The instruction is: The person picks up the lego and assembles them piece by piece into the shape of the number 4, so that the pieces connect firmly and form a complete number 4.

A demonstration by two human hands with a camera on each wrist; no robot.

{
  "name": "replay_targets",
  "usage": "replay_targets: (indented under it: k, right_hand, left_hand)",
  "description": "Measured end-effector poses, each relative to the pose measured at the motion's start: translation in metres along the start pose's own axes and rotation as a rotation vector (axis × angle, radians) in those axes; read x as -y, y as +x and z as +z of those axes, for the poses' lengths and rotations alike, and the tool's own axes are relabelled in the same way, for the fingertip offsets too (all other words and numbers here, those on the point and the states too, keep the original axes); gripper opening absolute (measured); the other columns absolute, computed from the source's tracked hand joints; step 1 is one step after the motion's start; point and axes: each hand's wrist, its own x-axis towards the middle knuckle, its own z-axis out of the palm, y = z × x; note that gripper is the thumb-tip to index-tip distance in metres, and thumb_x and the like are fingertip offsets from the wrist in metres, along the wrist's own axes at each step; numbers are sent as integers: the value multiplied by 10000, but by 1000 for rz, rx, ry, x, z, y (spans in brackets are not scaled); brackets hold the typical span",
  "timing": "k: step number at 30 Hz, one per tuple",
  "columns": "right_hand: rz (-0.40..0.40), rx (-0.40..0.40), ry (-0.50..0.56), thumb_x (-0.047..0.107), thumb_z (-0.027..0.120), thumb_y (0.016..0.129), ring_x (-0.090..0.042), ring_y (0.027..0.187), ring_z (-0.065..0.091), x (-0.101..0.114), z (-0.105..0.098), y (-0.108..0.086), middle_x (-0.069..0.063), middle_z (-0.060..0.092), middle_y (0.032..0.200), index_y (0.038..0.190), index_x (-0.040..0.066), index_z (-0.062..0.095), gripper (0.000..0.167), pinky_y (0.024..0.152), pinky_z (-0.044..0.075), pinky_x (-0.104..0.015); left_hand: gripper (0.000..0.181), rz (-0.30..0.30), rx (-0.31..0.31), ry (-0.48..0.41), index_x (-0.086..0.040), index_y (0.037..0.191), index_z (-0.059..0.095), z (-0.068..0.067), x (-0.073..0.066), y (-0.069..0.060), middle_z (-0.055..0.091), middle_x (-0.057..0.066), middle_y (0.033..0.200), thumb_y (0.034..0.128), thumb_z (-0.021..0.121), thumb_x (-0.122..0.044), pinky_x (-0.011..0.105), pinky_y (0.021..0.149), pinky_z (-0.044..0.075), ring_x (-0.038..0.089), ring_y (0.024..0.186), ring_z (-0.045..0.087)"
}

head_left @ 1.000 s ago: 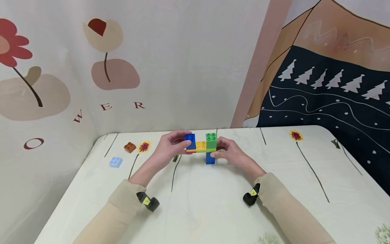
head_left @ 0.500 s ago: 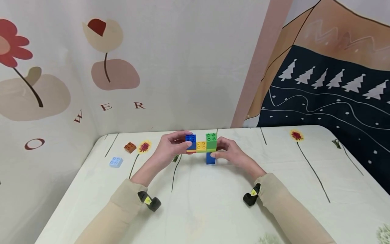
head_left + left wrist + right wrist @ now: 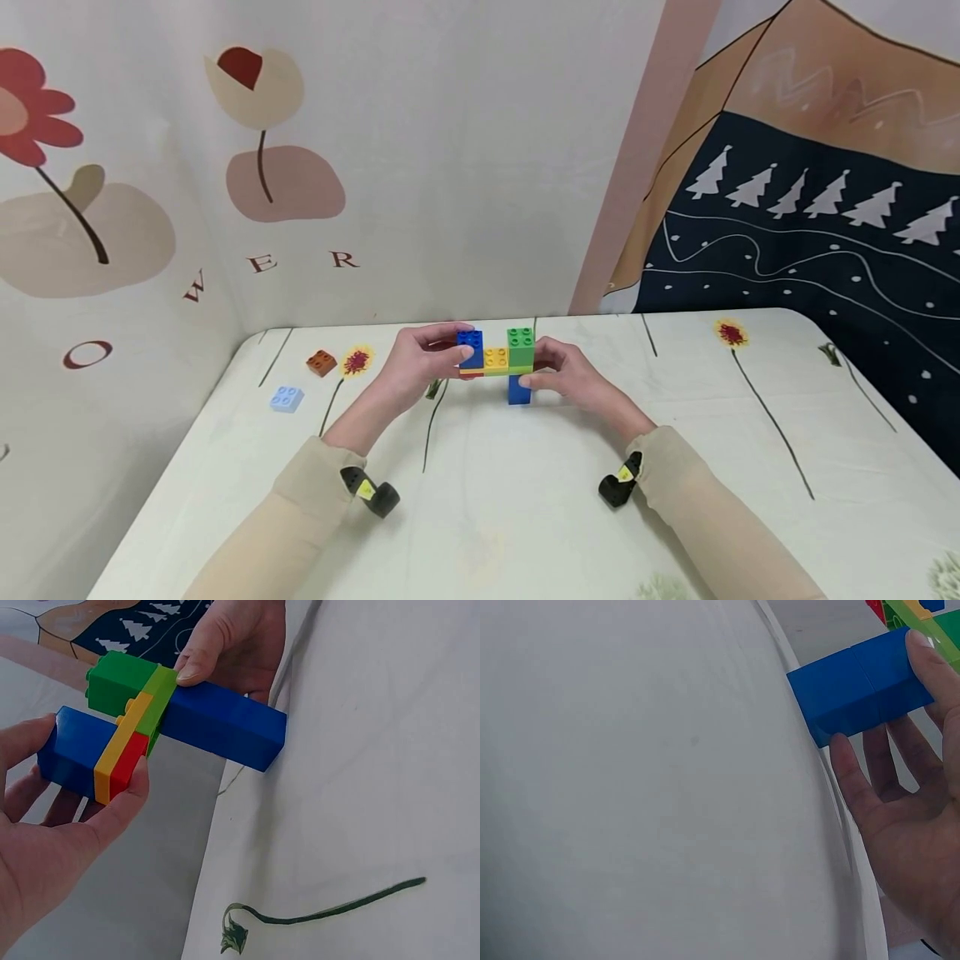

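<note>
Brick assembly [image 3: 496,359] steadied
The overhanging blue brick [image 3: 71,754] is clamped by fingers of the left hand [image 3: 411,367], the blue column [image 3: 225,724] by those of the right hand [image 3: 567,372], likely for balance.

Right grip [image 3: 911,825] holding 2 joined blue bricks [image 3: 859,686], lime piece [image 3: 910,616] and red piece [image 3: 877,610] at top, pale cloth [image 3: 645,787]

Green block [image 3: 521,355]; far brick [image 3: 322,362], perhaps orange-brown.

The joined toy-brick assembly [image 3: 496,360] spans both hands: blue brick [image 3: 470,338] in the left hand [image 3: 418,360], above yellow [image 3: 124,741] and red [image 3: 127,766]; blue column [image 3: 225,724] pinched by the right hand [image 3: 566,372], under lime [image 3: 159,696] and green [image 3: 521,355].
</note>
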Motion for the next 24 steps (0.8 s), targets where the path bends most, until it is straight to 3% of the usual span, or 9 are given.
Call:
replay_targets:
  k: [16, 21, 24]
  right_hand:
    - [-3, -2, -4, 71, 770, 922, -275, 1111, 619, -1, -2, 0, -119, 691, 1210, 1223, 7, 621, 342, 936, 504, -330]
    - [-18, 10, 3, 80, 770, 923, -275, 1103, 615, -1, -1, 1, -119, 685, 1209, 1226, 3, 622, 346, 935, 504, -323]
    - [-13, 0, 0, 70, 771, 920, -271, 1105, 621, -2, -1, 0, -117, 690, 1204, 1214, 7, 625, 334, 936, 505, -332]
  left_hand:
    - [429, -29, 17, -35, -76, 1390, 640, -1, 4, 1, 602, 157, 1345, 972, 722, -126, 350, 884, 589, 319, 1203, 610]
    - [522, 7, 58, 40, -104, 1459, 579, -15, 3, -6, 605, 134, 1390, 968, 739, -185, 413, 939, 569, 295, 1208, 624]
    - [564, 22, 52, 62, -106, 1477, 555, -29, 4, -11, 601, 143, 1408, 957, 754, -199, 420, 952, 562, 273, 1206, 636]
